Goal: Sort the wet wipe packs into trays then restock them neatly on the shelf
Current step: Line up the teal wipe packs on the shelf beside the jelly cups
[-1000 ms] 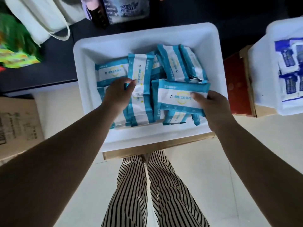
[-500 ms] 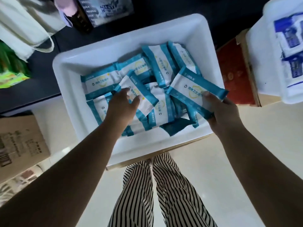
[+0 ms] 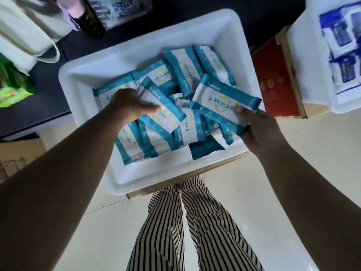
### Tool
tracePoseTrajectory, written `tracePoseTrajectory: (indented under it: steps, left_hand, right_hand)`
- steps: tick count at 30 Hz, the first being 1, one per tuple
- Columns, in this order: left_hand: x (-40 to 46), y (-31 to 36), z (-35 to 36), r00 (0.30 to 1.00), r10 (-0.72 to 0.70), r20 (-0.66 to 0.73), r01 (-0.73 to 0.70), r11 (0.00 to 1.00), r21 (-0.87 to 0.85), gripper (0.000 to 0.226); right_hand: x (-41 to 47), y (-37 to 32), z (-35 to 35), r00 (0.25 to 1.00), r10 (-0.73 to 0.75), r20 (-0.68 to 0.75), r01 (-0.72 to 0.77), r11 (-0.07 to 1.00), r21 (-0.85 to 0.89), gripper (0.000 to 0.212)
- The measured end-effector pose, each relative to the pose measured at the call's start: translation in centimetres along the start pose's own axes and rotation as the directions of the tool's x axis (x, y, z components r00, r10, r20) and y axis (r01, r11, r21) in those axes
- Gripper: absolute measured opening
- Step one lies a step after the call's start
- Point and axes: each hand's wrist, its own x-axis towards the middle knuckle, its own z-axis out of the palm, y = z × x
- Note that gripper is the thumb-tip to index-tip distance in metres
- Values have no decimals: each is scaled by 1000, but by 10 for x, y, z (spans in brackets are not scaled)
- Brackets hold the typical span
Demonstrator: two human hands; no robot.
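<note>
Holding one pack (image 3: 224, 106) pinched in the right hand (image 3: 259, 130), left hand (image 3: 127, 104) gripping another (image 3: 162, 108) (square both edges before laying them flat in the tray (image 3: 78, 79)).

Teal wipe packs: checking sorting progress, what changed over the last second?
The right hand lifted its teal pack and tilted it toward the tray's right side. The left hand turned its pack diagonal. Both hands still grip; the other packs stay in the white tray.

red box (image 3: 273, 79) right | cream tote bag (image 3: 25, 30) far left | green packet (image 3: 11, 89) | striped trousers (image 3: 187, 227)
</note>
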Motion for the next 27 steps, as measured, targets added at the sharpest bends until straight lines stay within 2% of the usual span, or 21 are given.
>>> tracePoseTrajectory:
  steps: [2,4,5,6,9,10,11,13,16,21,27]
  left_hand:
    - [-21,1,-12,998,-33,62,45,978,-201,55]
    - [-51,7,-30,996,-57,71,84,881,-465,23]
    - [-68,12,-42,997,-59,49,76,829,-554,17]
    - [-84,17,-54,998,-58,25,61,782,-620,14]
    - [-138,41,-100,997,-10,-72,-48,653,-756,6]
    - [-160,51,-118,994,3,-109,-88,609,-789,8]
    - [-181,59,-134,990,19,-141,-126,577,-807,10]
    - [-221,75,-166,976,73,-206,-211,549,-809,11]
    - [-277,95,-208,932,110,-346,-349,527,-775,12]
    - [-357,118,-268,839,168,-517,-530,466,-709,12]
    - [-418,123,-330,716,153,-681,-668,432,-606,9]
  right_hand:
    - [-14,-10,7,998,1,57,-3,1000,19,14]
    - [-34,-29,16,993,-27,117,20,998,62,14]
    - [-46,-41,21,987,-48,154,35,996,82,14]
    - [-58,-54,26,977,-74,199,57,994,90,19]
    - [-100,-96,47,935,-157,319,132,986,97,59]
    - [-117,-113,55,918,-187,351,168,982,85,60]
    - [-133,-129,62,901,-208,380,192,978,81,47]
    - [-166,-162,74,861,-279,426,265,960,93,4]
    - [-215,-208,95,768,-362,529,369,924,97,16]
    - [-298,-274,130,612,-479,629,508,848,152,16]
    - [-378,-324,171,453,-565,690,674,723,150,14]
